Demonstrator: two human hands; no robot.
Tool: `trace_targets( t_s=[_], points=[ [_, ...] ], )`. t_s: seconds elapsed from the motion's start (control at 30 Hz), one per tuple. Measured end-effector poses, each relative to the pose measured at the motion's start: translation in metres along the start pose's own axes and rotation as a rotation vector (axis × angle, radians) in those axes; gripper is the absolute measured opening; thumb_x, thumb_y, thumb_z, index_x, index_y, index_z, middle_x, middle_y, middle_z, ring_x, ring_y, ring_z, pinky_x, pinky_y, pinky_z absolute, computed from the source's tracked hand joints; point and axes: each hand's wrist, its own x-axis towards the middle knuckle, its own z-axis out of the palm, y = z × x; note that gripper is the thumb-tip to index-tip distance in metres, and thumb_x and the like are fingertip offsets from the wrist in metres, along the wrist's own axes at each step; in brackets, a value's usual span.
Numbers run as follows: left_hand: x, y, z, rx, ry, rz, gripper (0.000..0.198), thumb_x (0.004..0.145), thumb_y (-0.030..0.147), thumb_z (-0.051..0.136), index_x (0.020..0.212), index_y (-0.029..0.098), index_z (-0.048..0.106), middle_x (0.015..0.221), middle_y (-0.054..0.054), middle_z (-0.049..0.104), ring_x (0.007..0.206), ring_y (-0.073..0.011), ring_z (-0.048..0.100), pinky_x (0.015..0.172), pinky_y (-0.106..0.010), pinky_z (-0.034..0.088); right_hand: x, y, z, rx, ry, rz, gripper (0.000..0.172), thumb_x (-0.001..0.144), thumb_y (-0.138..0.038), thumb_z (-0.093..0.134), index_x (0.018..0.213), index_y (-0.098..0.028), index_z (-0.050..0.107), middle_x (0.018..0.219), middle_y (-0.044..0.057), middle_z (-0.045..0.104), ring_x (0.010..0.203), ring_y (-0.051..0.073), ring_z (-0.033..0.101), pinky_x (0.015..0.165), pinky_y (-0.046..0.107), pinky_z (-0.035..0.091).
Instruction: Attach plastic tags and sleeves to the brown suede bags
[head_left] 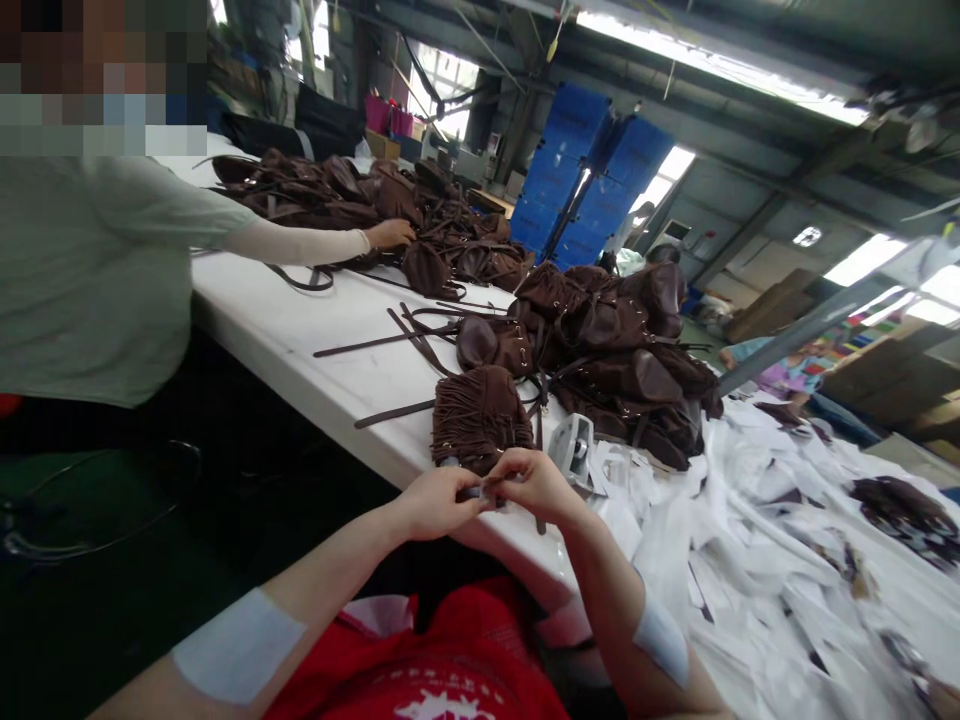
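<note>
My left hand [441, 502] and my right hand [534, 484] meet at the near edge of the white table, fingers closed in a pinch. Between the fingertips is something small and greyish that I cannot make out. Just beyond them lies a dark brown fringed bag [480, 415], its near edge close to my fingers. A dark strap [394, 412] runs out from it to the left across the table. Behind the fringed bag sits another brown bag [491, 343] with metal eyelets.
Brown bags are heaped on the white table [292, 325], with a larger pile [622, 350] at right. A grey-white device [574, 450] stands by my right hand. White wrapping [720, 540] covers the right side. At left, a co-worker's hand [390, 234] reaches into the far bags.
</note>
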Motion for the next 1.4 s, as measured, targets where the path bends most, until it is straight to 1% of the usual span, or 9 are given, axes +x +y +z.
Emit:
trace_targets(
  t_s=[0.17,0.27,0.47,0.7,0.87,1.0,1.13,1.23,1.4],
  points=[
    [-0.001,0.0,0.0,0.065,0.018,-0.049,0.03,0.079,0.045,0.06,0.086,0.02,0.076,0.073,-0.002,0.071,0.07,-0.0192,0.062,0.058,-0.025,0.033,0.004,-0.005,-0.006,-0.076,-0.131,0.024,0.011,0.074,-0.013,0.068,0.079,-0.019,0.076,0.075,0.0,0.072,0.071,0.015,0.066,0.065,0.023,0.049],
    [0.0,-0.001,0.005,0.001,0.074,-0.043,0.027,0.075,0.046,0.066,0.08,0.021,0.076,0.069,-0.002,0.07,0.066,-0.0183,0.059,0.058,-0.025,0.033,0.0,-0.014,-0.005,-0.311,-0.17,-0.04,0.021,0.074,-0.006,0.064,0.081,-0.021,0.077,0.078,0.0,0.072,0.073,0.014,0.066,0.067,0.023,0.048],
    [0.012,-0.006,0.016,-0.398,0.186,-0.101,0.021,0.069,0.038,0.068,0.063,0.017,0.07,0.06,0.0,0.061,0.06,-0.0154,0.051,0.055,-0.024,0.032,-0.02,-0.028,0.013,-0.851,0.076,-0.241,0.021,0.089,-0.013,0.057,0.099,-0.02,0.074,0.088,0.008,0.07,0.085,0.021,0.062,0.078,0.032,0.051],
    [0.013,0.005,0.008,-0.706,0.146,-0.161,0.041,0.075,0.046,0.056,0.095,0.012,0.069,0.057,0.003,0.053,0.04,-0.0081,0.04,0.042,-0.021,0.03,-0.045,-0.01,0.041,-0.704,0.261,-0.281,0.061,0.085,-0.011,0.051,0.145,-0.015,0.041,0.14,0.014,0.049,0.13,0.029,0.042,0.112,0.049,0.036],
    [0.013,0.009,0.009,-0.879,0.167,-0.207,0.039,0.066,0.041,0.069,0.092,0.012,0.069,0.054,0.006,0.052,0.038,-0.0048,0.035,0.038,-0.019,0.024,-0.056,-0.005,0.06,-0.641,0.333,-0.269,0.075,0.077,-0.012,0.054,0.149,-0.013,0.033,0.146,0.016,0.041,0.138,0.032,0.034,0.114,0.056,0.029],
    [0.009,0.004,0.011,-0.858,0.19,-0.234,0.04,0.067,0.039,0.071,0.094,0.011,0.068,0.051,0.007,0.05,0.038,-0.0044,0.034,0.038,-0.018,0.021,-0.063,0.015,0.03,-0.516,0.571,-0.224,0.047,0.085,-0.018,0.052,0.131,-0.021,0.055,0.129,0.011,0.059,0.123,0.027,0.051,0.105,0.048,0.04],
    [0.007,-0.002,0.013,-0.871,0.21,-0.27,0.046,0.067,0.042,0.071,0.1,0.009,0.065,0.051,0.007,0.05,0.037,-0.0037,0.032,0.038,-0.018,0.017,-0.077,0.067,-0.028,-0.369,0.99,0.148,0.03,0.088,-0.033,0.051,0.107,-0.018,0.068,0.101,0.011,0.07,0.098,0.025,0.062,0.093,0.042,0.046],
    [0.009,-0.002,0.015,-0.886,0.234,-0.285,0.051,0.065,0.042,0.073,0.102,0.009,0.063,0.056,0.005,0.055,0.037,-0.0032,0.034,0.039,-0.018,0.017,-0.088,0.106,-0.055,-0.256,1.025,0.437,0.034,0.085,-0.043,0.051,0.091,-0.018,0.073,0.097,0.012,0.071,0.101,0.028,0.061,0.096,0.043,0.042],
    [0.012,0.0,0.015,-0.893,0.264,-0.284,0.052,0.064,0.045,0.074,0.1,0.01,0.063,0.056,0.004,0.056,0.037,-0.003,0.034,0.039,-0.017,0.019,-0.087,0.137,-0.054,-0.054,0.934,0.503,0.033,0.074,-0.049,0.06,0.065,-0.02,0.073,0.073,0.008,0.073,0.083,0.027,0.067,0.083,0.038,0.047]
  ],
)
